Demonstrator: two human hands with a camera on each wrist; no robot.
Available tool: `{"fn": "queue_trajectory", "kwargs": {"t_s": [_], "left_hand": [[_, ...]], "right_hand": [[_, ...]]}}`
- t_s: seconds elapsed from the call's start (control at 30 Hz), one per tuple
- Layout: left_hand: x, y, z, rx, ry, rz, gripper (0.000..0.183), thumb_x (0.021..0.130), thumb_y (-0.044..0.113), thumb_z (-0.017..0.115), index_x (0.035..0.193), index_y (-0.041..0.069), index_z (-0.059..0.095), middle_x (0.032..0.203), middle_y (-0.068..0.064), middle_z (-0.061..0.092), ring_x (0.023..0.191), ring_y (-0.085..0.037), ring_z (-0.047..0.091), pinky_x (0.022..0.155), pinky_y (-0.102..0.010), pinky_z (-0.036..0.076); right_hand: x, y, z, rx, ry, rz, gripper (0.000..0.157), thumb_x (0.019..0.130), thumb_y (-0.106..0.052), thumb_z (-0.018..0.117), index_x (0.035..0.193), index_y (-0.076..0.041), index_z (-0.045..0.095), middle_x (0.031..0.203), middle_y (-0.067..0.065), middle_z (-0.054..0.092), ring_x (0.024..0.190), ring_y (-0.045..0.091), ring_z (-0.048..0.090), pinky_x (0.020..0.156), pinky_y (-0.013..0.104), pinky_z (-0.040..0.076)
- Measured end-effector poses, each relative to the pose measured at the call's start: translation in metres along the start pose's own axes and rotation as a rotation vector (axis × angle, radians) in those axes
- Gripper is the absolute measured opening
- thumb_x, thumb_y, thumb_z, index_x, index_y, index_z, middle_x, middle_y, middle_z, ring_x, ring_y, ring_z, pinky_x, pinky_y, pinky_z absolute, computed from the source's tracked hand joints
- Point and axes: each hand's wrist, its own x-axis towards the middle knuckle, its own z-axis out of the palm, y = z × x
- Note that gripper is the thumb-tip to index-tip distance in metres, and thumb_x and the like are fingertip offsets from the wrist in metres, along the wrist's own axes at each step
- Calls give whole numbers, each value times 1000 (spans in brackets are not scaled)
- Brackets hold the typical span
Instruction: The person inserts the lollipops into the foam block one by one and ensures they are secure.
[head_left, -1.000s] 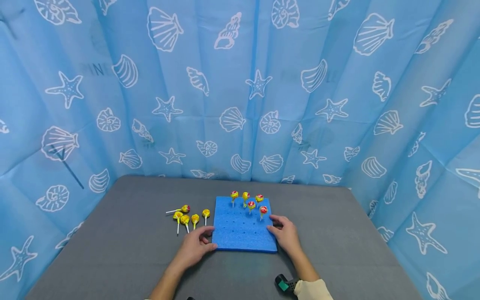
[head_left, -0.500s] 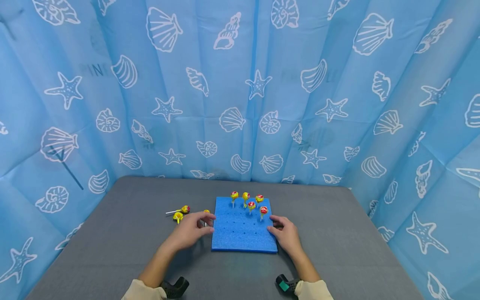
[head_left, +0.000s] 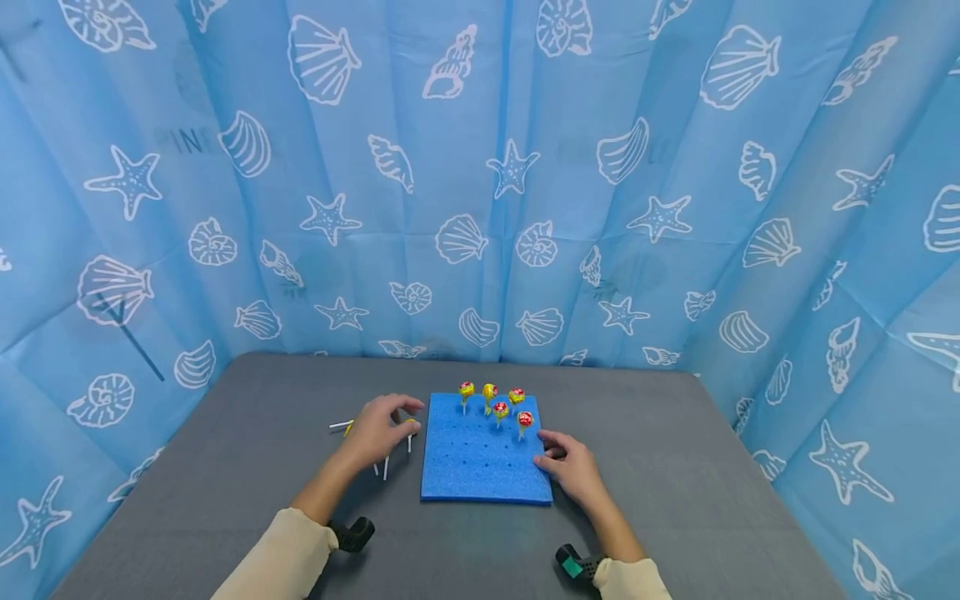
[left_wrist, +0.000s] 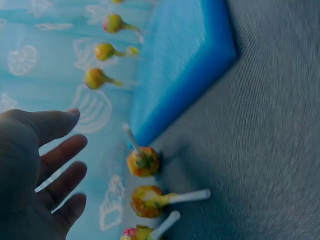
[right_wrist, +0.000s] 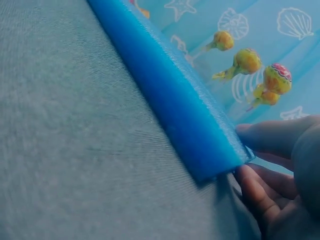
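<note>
My left hand [head_left: 382, 433] hovers over loose lollipops left of the blue foam board [head_left: 483, 485], thumb and fingers spread with nothing between them. In the left wrist view, yellow-wrapped lollipops lie below the fingertips: one lollipop [left_wrist: 143, 162] close to the board's corner, another lollipop [left_wrist: 147, 202] beside it. The hand hides most of their heads in the head view. My right hand [head_left: 572, 468] holds the board's right edge, thumb at the upper edge and curled fingers [right_wrist: 257, 192] at its side. Several lollipops stand upright in the board's far part, among them a red-topped lollipop [head_left: 525, 419].
Rows of small holes [head_left: 486, 446] mark the board's middle. Grey cloth covers the table [head_left: 660, 483]. A blue curtain [head_left: 480, 200] with white shell prints hangs behind it. Black wrist cameras, one at the left wrist [head_left: 354, 534], sit beside both sleeves.
My left hand has let go of the board's left edge, lifted, and moved away and slightly left, over the loose lollipops. My right hand stays at the right edge.
</note>
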Motion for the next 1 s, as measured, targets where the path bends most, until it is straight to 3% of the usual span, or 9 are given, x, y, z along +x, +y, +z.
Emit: {"fn": "queue_trajectory", "kwargs": {"t_s": [0.2,0.37,0.57,0.8,1.0], "left_hand": [[12,-16,3,131,-53,-43,29,85,19,76,114,13,70,102,-4,65,90,-23,55,72,-41,43],[21,-23,5,175,-137,-114,29,85,23,76,113,14,70,92,1,63,84,-17,54,69,-38,44],[31,-21,3,230,-232,-188,31,86,31,75,112,15,70,94,0,66,85,-18,59,77,-43,46],[34,-21,6,283,-269,-233,34,85,37,74,113,16,70,112,-5,66,105,-29,57,90,-51,41],[34,-18,7,298,-290,-236,33,85,39,74,108,16,71,109,-6,67,103,-30,57,91,-52,39]], "right_hand": [[-1,-1,-1,6,-17,7,40,85,-5,75,123,-2,64,104,9,64,87,19,57,80,38,48],[1,0,0,26,-14,10,39,86,-5,74,123,-1,64,104,9,64,87,19,56,80,38,48],[1,-1,-1,23,-9,6,39,86,-5,74,123,-1,64,105,9,64,87,19,57,80,38,48],[0,-1,0,28,-6,0,39,85,-5,74,123,-1,64,105,10,64,86,19,56,79,38,48],[0,1,1,32,-4,3,39,85,-5,74,123,-1,64,106,10,64,87,19,56,80,39,48]]}}
